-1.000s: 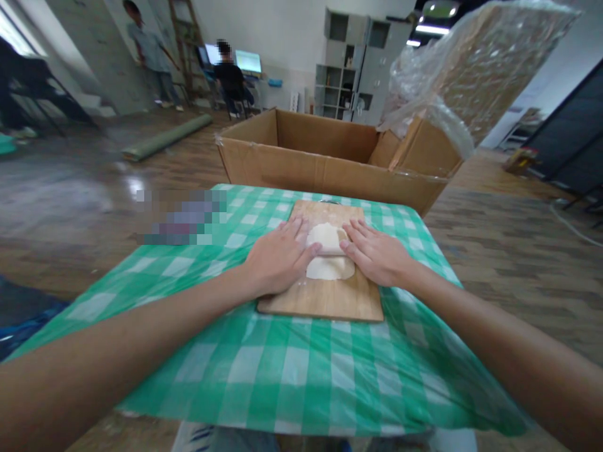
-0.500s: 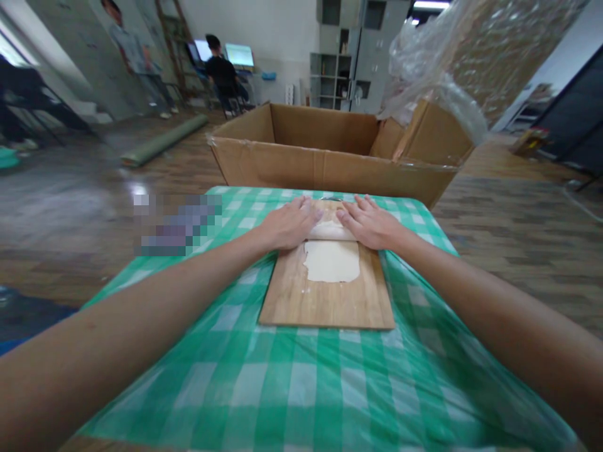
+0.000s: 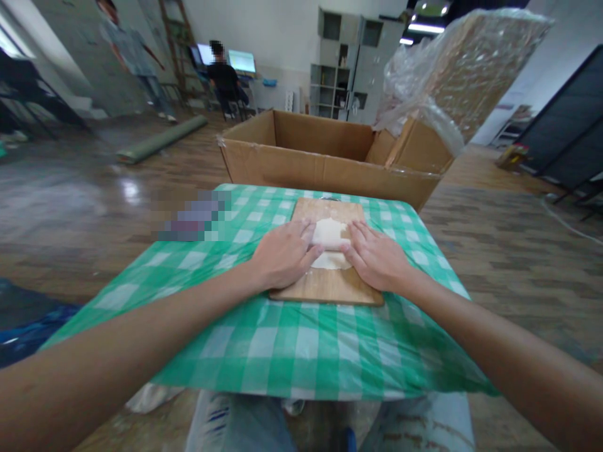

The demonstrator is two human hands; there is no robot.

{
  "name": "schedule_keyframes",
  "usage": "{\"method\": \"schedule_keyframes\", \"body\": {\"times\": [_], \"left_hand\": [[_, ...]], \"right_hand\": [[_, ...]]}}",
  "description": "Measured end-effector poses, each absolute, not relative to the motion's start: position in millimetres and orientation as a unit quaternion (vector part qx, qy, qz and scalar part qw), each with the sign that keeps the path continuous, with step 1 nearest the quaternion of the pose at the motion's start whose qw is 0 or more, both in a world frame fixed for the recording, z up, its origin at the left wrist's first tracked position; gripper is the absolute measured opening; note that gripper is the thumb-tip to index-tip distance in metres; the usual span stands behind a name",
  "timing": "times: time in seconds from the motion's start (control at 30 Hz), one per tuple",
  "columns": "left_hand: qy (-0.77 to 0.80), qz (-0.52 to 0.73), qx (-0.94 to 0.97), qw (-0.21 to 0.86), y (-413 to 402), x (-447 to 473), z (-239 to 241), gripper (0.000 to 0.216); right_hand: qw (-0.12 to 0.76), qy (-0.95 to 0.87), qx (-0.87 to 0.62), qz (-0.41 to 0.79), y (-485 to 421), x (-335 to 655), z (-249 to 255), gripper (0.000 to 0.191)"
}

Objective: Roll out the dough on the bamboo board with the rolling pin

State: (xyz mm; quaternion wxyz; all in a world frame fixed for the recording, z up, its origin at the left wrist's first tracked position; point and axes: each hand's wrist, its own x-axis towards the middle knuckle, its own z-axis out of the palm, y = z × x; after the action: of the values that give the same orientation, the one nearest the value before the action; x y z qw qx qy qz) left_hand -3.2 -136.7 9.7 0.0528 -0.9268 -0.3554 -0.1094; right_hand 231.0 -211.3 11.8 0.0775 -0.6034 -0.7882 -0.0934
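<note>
A pale rolling pin [image 3: 330, 241] lies crosswise on a thin white sheet of dough [image 3: 332, 260]. The dough rests on a wooden cutting board [image 3: 325, 290], showing both beyond the pin and on my side of it. My left hand [image 3: 286, 252] lies flat over the pin's left end, fingers stretched forward and thumb pointing inward. Over the right end lies my right hand [image 3: 377, 256], likewise with outstretched fingers. Both hands hide the ends of the pin; neither wraps its fingers around it.
A green-and-white checked cloth [image 3: 264, 342] covers the table. Beyond its far edge stands a big open cardboard box [image 3: 330, 166] with plastic wrap [image 3: 414, 81]. A blurred-out item [image 3: 195, 216] sits at the table's left edge. Two people [image 3: 223, 75] are in the background.
Both hands and the rolling pin have come back toward me, from the board's far end to the middle of the dough. The camera view has shifted, and my legs now show below the table.
</note>
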Motion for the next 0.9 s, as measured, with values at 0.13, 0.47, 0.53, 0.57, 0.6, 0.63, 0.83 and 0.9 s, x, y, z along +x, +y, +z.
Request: {"method": "schedule_keyframes", "body": {"times": [0.13,0.47,0.53,0.57,0.6,0.63,0.83,0.9], "left_hand": [[-0.354,-0.120,-0.926,0.062,-164.4,-14.5,6.5,0.073],[-0.365,-0.105,-0.924,0.042,-145.5,-5.6,10.8,0.077],[-0.366,-0.098,-0.925,0.037,-136.9,-2.1,13.1,0.077],[-0.369,-0.093,-0.924,0.033,-133.1,-0.5,14.4,0.076],[-0.373,-0.088,-0.923,0.028,-129.3,1.1,15.9,0.076],[-0.380,-0.081,-0.921,0.021,-125.5,2.9,17.5,0.076],[-0.409,-0.055,-0.911,-0.014,-97.0,15.7,20.0,0.071],[-0.406,-0.062,-0.912,-0.015,-85.8,18.9,17.1,0.073]], "right_hand": [[0.085,-0.792,-0.595,-0.110,-241.6,224.2,7.9,0.078],[0.087,-0.794,-0.600,-0.044,-219.9,235.3,13.6,0.080],[0.088,-0.790,-0.606,-0.026,-209.6,239.1,15.1,0.083],[0.089,-0.788,-0.609,-0.021,-204.6,240.8,15.3,0.084],[0.091,-0.786,-0.612,-0.019,-199.4,242.5,15.2,0.084],[0.093,-0.785,-0.612,-0.017,-194.1,244.0,14.8,0.085],[0.093,-0.776,-0.624,0.014,-160.7,251.9,11.6,0.087],[0.095,-0.772,-0.629,0.009,-151.2,255.1,10.1,0.087]]}}
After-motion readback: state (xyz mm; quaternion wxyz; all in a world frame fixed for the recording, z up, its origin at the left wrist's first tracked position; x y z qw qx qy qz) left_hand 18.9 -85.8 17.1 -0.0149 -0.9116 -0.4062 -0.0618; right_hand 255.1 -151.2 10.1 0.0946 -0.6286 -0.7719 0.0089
